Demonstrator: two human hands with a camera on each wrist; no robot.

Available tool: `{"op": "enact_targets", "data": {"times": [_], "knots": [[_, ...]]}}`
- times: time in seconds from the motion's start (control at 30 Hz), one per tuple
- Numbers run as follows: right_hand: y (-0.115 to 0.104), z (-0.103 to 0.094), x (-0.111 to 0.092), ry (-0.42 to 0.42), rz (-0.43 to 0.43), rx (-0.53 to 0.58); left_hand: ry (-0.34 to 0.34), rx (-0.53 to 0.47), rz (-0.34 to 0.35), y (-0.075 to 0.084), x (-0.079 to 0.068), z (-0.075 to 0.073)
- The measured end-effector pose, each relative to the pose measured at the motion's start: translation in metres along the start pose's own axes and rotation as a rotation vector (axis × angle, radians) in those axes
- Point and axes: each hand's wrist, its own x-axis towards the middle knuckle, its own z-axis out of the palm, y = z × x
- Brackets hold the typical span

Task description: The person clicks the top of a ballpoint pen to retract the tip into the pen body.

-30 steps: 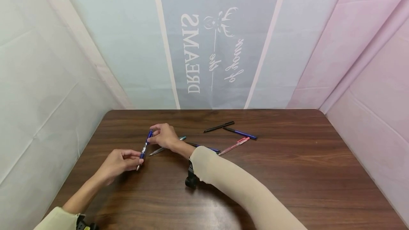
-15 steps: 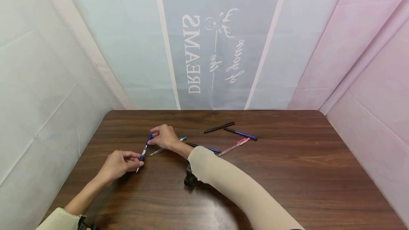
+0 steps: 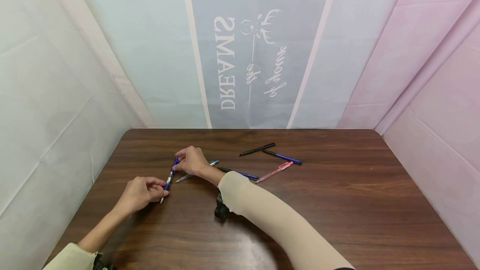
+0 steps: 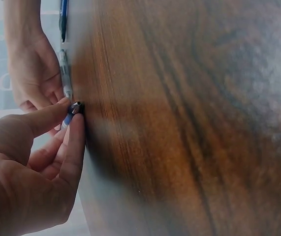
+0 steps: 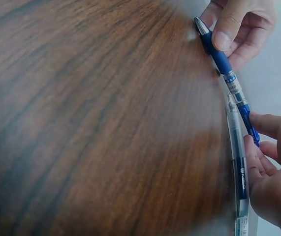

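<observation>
A blue retractable pen (image 3: 170,179) with a clear middle, a dark blue grip and a silver tip slants between the two hands at the left of the table. My left hand (image 3: 140,194) pinches its grip near the tip, thumb and fingers on either side. At the pen's other end, my right hand (image 3: 193,161) pinches the blue clip section between thumb and fingertips. The right wrist view shows the silver tip (image 5: 200,25) pointing past the left thumb, close over the table. Beside the right hand lies a clear pen (image 5: 240,179) with a teal end, partly covered by that hand in the head view.
To the right on the brown wooden table (image 3: 337,203) lie a black pen (image 3: 257,149), a blue pen with a black end (image 3: 283,157) and a red pen (image 3: 275,172). Another blue-and-black pen (image 3: 247,175) is partly behind the right forearm. A fabric backdrop (image 3: 255,111) stands behind.
Both hands have brought the blue pen slightly down and toward the near side. The hold at each end stays the same, and the other pens have not moved.
</observation>
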Motion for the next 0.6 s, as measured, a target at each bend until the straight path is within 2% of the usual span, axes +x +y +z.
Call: {"op": "enact_targets", "data": {"times": [0.23,0.6], "knots": [[-0.0012,-0.0012,-0.0001,-0.016,-0.028,-0.089,0.002,0.026,0.014,0.0019,0.0,-0.0011],[-0.0015,-0.0078,-0.002,-0.035,-0.055,-0.123,-0.022,0.034,-0.002,0.0037,0.0013,-0.0042]]}}
